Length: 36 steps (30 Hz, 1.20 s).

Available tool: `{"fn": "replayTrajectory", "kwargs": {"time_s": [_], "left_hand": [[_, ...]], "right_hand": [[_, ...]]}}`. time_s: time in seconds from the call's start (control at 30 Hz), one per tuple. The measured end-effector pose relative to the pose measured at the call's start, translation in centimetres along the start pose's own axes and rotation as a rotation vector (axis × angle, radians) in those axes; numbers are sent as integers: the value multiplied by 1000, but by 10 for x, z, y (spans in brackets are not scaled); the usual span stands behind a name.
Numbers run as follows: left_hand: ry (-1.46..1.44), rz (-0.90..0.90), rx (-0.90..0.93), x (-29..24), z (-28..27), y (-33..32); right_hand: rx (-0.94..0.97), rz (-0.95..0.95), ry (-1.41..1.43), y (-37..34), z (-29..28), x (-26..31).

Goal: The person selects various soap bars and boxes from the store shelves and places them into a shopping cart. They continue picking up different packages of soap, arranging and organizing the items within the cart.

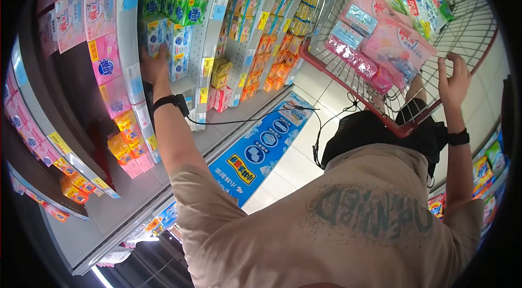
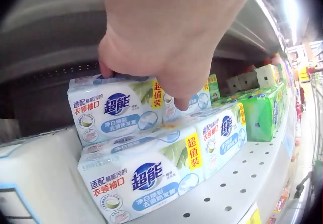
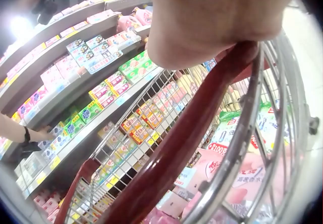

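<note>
A: Left wrist view first. What is going on at the shelf?

B: The left hand reaches in over the shelf, bent round the upper soap pack and gripping it from above. The thumb is by the pack's yellow-striped end; the other fingers are mostly hidden.

A: And that pack, where exactly?

B: In the stack on the shelf, above and just behind the front soap pack. Another blue-and-white pack lies beside the front one, and green packs come farther along the shelf.

A: Head view?

B: The left hand shows at the shelf there too, wearing a black wrist strap. A dark cord runs from the strap, away from the shelf. Across from the shelf stands a cart loaded with pink bags and a green-and-white bag.

A: The right hand?

B: Well apart from the shelf, at the cart's rim, fingers bent. Whether they grip the rim, I can't tell.

A: Does the right wrist view settle it?

B: No. The red bar of the cart passes under the hand, but the fingers are hidden. Beyond the cart's wires, the left hand appears small at the shelf.
</note>
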<state>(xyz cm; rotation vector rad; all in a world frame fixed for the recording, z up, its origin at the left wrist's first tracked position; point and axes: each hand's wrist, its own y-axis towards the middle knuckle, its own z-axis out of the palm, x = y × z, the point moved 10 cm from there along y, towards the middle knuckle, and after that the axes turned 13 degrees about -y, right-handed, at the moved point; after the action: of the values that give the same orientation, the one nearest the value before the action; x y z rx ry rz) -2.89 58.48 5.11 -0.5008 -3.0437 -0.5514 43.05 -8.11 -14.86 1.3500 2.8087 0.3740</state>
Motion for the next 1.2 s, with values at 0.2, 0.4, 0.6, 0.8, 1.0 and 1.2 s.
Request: {"fn": "replayTrajectory", "kwargs": {"time_s": [0.2,0.4,0.6,0.8,1.0,1.2], "left_hand": [[-78,134,-45,3,6,16],[-86,123,-65,3,5,5],[-188,94,-92,8,21,15],[-135,106,-49,-13,7,3],[-216,139,-38,23,35,21],[-8,190,-142,-18,2,-5]], "right_hand": [[-19,-12,55,0,-2,-1],[-8,9,72,-4,1,-3],[20,26,59,-5,5,-6],[25,29,56,-7,7,-8],[24,40,64,-7,7,-7],[39,21,79,-2,-2,3]]}}
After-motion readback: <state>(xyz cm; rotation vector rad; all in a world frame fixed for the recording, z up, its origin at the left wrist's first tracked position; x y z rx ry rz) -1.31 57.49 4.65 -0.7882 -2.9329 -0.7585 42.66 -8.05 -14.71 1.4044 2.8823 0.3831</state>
